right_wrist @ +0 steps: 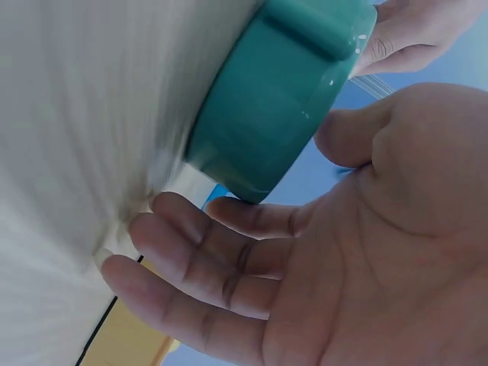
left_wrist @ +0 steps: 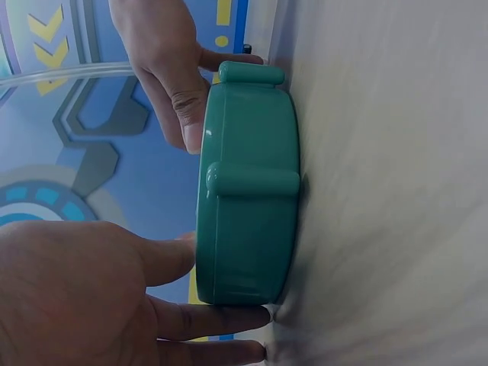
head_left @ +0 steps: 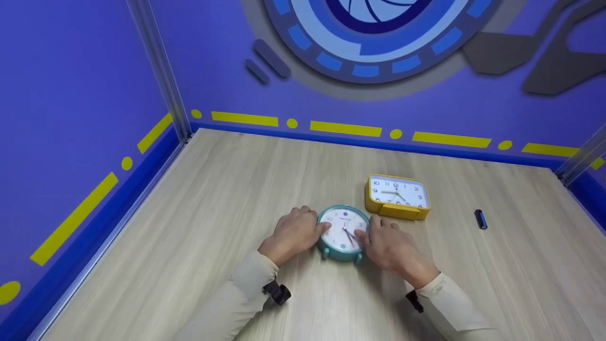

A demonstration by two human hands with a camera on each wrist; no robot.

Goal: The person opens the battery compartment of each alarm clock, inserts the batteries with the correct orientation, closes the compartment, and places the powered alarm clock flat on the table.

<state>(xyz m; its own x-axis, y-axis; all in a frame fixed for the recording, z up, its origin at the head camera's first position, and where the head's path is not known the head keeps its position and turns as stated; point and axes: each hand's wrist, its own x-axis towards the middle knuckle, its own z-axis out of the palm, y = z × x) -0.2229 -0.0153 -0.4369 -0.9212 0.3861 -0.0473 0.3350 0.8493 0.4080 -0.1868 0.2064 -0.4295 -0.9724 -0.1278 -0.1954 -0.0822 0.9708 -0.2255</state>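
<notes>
A round teal alarm clock (head_left: 342, 242) lies on its back on the wooden table, white dial up and its two small feet towards me. On its left side my left hand (head_left: 294, 232) grips the rim, thumb over the dial edge and fingers down the side. My right hand (head_left: 389, 244) holds the opposite side the same way, its thumb on the face. In the left wrist view the clock's green side (left_wrist: 255, 137) and feet show between both hands. The right wrist view has the right thumb (right_wrist: 347, 139) against the casing and the fingers beneath.
A yellow rectangular clock (head_left: 397, 196) lies just behind and right of the teal one, close to my right hand. Further right is a small dark blue cylinder (head_left: 481, 219), perhaps a battery. Blue panels (head_left: 213, 76) wall the table (head_left: 227, 189) at the back and sides.
</notes>
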